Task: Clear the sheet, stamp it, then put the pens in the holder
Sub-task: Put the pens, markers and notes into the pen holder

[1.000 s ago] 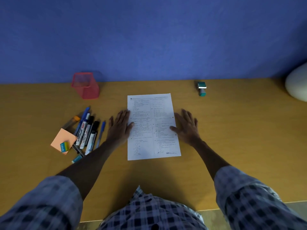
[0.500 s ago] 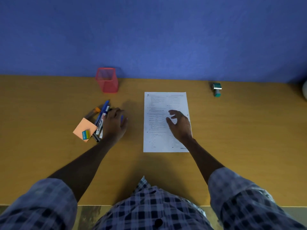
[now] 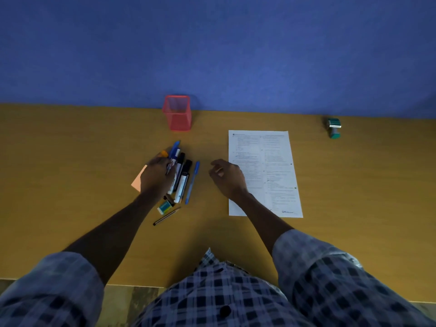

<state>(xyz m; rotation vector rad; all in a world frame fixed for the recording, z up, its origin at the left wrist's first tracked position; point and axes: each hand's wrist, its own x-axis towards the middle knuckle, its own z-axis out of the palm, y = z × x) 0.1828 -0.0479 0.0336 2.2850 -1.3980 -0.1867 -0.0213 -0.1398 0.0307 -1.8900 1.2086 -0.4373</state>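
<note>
The printed sheet [image 3: 276, 161] lies flat on the wooden desk [image 3: 70, 161], with nothing on it. Left of it is a pile of pens and markers [image 3: 185, 175]. My left hand [image 3: 155, 179] rests on that pile, its fingers curled around a blue marker [image 3: 175, 147]. A thin blue pen [image 3: 193, 182] lies at the pile's right side. My right hand [image 3: 228, 178] hovers at the sheet's left edge, loosely curled and holding nothing. The red mesh holder [image 3: 178, 113] stands upright against the wall behind the pens. The teal stamp [image 3: 334, 128] sits at the far right.
An orange sticky pad [image 3: 137, 182] pokes out from under my left hand. A small eraser [image 3: 165, 207] and a pencil [image 3: 166, 216] lie just in front of the pile. The blue wall [image 3: 212, 55] bounds the desk's far edge.
Both hands left the sheet. My left hand went to the pen pile and closed on a marker. My right hand lifted and drifted left to the sheet's edge.
</note>
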